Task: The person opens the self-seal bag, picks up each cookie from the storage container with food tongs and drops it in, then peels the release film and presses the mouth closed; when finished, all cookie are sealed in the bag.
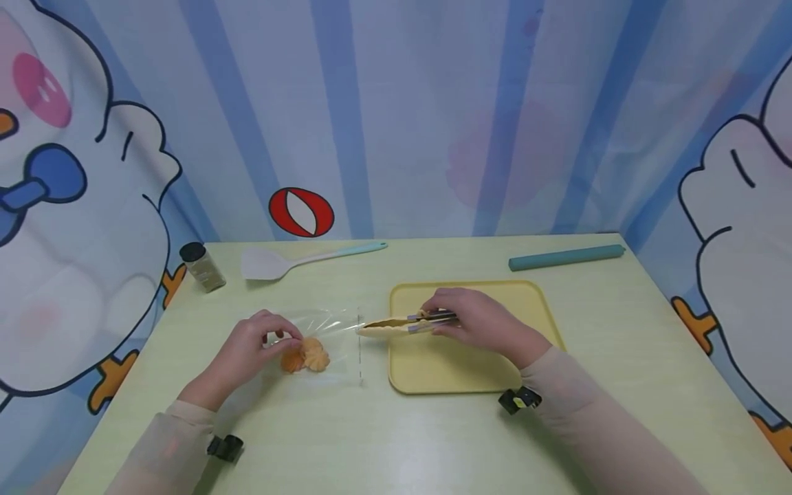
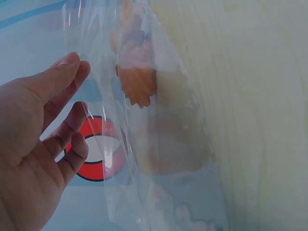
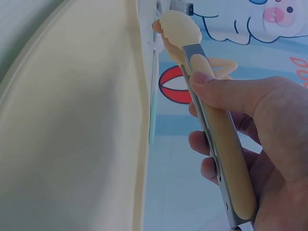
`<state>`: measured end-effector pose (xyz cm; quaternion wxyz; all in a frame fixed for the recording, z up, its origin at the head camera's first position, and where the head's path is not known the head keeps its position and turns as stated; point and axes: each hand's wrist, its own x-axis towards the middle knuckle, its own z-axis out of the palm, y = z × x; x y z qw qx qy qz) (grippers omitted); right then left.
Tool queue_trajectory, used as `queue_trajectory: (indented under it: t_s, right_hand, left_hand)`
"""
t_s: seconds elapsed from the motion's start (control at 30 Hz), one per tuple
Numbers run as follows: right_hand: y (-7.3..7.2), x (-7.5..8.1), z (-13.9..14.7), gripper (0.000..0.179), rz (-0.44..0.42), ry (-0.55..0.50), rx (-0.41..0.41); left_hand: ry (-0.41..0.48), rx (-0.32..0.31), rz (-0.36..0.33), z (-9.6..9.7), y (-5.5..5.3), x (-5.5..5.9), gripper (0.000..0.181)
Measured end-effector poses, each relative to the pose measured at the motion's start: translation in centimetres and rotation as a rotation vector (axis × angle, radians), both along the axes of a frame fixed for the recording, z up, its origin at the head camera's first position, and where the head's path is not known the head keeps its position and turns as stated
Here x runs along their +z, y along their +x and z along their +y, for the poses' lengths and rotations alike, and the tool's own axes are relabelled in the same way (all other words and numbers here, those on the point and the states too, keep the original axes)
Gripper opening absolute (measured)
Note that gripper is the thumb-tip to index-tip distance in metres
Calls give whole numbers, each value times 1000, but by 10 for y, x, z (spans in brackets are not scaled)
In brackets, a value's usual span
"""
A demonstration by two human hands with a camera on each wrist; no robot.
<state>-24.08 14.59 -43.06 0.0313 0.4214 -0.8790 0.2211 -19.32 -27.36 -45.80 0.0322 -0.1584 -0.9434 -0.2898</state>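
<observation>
My left hand (image 1: 250, 350) pinches the film of a clear plastic bag (image 2: 166, 192) between thumb and index finger. Two or so scalloped orange-brown pieces, like cookies (image 1: 315, 355), lie inside the bag; film reflections blur their exact number. My right hand (image 1: 473, 322) grips a pair of tongs (image 3: 224, 149) with beige scalloped tips and metal-edged handles. The tongs reach left over the yellow tray (image 1: 454, 378), their tips at the bag's right-hand edge. No piece can be made out between the tips.
Behind the bag lies a spatula (image 1: 266, 265) with a pale blade and light-blue handle. A black-capped jar (image 1: 204, 267) stands at the far left corner. Near the back right edge rests a teal stick (image 1: 566, 257). A printed curtain (image 1: 421, 124) hangs behind the table.
</observation>
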Motion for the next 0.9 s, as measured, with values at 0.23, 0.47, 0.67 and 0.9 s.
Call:
queue_trajectory:
  t_s: [0.23,0.47,0.67,0.9]
  right_hand:
    - [-5,-8,-29,28,-5,15,48]
    - [-10,-13,-57,28,24,12,77]
    - [-10,-15,-79,31,39,45,89]
    - [-7,-16,-92,33,43,51,97]
  left_hand:
    - [-1,-7,12,0,0,1,13]
    - [8,-5,37,1,0,3,11]
    - [14,-11,63,-1,1,2,12]
    - [26,-31,99,-4,1,-1,13]
